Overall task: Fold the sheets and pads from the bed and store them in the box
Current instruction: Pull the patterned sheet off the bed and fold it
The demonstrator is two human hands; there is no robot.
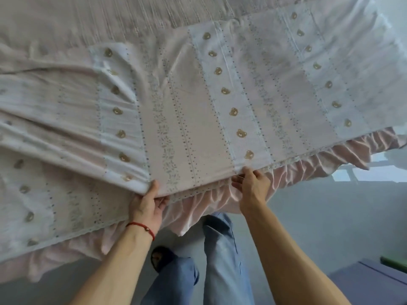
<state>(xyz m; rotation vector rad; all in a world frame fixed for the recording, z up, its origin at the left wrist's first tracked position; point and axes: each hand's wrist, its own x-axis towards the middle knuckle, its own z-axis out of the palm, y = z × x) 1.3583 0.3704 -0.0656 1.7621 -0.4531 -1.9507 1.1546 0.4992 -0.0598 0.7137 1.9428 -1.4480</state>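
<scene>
One patterned sheet [198, 119], pink and white stripes with rows of small bear motifs, lies spread over the bed [88, 20] and fills the view from nine o'clock round to three; both hands hold it at its near hem, around six o'clock. The left hand [147, 208], with a red cord at the wrist, has its fingers curled under a raised fold and its thumb on top, so it grips a bunched thickness of cloth; the right hand [251, 183], just to the right, pinches the trimmed edge where the pink ruffle [308, 164] begins. The likeliest trouble, as I judge it, is an uneven fold; the left hand holds a gathered ridge while the right holds a single edge, so a lift from here could drag the left side into more creases, which already run towards nine o'clock. The ruffle hangs off the bed towards the floor [308, 216] and could be trodden on, as the person's legs stand right beneath it at six o'clock. The pinch at the right looks shallow and could slip if the cloth is pulled hard. Counted: one sheet, two hands, four columns of bears that I can make out, though the one at far left is broken by folds; a purple shape [374, 280] at five o'clock may be the box, but too little of it shows to say.
</scene>
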